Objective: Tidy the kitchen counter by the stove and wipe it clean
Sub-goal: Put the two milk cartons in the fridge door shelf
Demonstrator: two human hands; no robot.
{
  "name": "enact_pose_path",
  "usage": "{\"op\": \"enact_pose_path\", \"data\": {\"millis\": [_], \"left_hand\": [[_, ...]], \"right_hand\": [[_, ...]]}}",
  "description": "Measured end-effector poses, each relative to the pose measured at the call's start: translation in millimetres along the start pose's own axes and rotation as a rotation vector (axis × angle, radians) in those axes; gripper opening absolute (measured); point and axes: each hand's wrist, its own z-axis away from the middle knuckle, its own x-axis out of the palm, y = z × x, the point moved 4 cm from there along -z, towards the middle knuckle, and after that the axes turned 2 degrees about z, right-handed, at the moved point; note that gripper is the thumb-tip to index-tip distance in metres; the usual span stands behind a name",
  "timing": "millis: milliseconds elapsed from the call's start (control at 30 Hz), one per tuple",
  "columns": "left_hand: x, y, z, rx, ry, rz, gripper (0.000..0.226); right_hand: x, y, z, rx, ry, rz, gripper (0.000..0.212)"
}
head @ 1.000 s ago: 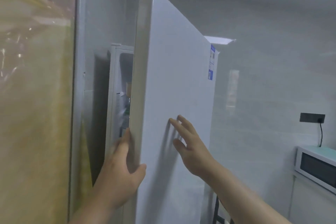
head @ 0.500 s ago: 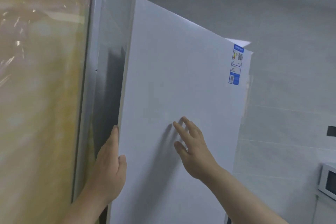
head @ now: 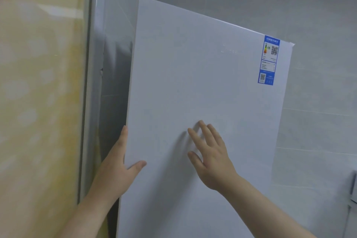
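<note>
Fridge door (head: 202,83) now nearly shut — L hand (head: 116,170) grips edge, R hand (head: 210,160) flat.

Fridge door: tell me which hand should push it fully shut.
Right. The right hand lies flat on the front of the door, ready to press. The left hand holds the door's edge, fingers hidden behind it, so it probably has to let go first.

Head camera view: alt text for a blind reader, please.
A person touches a white fridge door: left hand holds its left edge, right hand lies flat on its front. Blue label near its top right corner.
</note>
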Motion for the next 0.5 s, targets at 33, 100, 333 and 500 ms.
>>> {"op": "enact_pose_path", "data": {"millis": [33, 100, 333, 500], "left_hand": [[0.3, -1.6, -2.4, 0.012, -0.005, -0.006, 0.104], [0.4, -3.8, -6.4, 0.036, -0.014, -0.008, 0.100], [4.8, -12.8, -19.7, 0.043, 0.003, -0.022, 0.101], [9.1, -19.8, -28.8, 0.021, -0.007, -0.019, 0.100]], "right_hand": [[2.0, 0.9, -1.2, 0.001, 0.001, 0.007, 0.064], [5.0, 2.7, -3.5, 0.000, 0.001, 0.019, 0.064], [13.3, 7.0, -10.2, -0.003, -0.035, 0.091, 0.066], [18.3, 9.3, -13.7, 0.000, -0.052, 0.104, 0.067]]}}
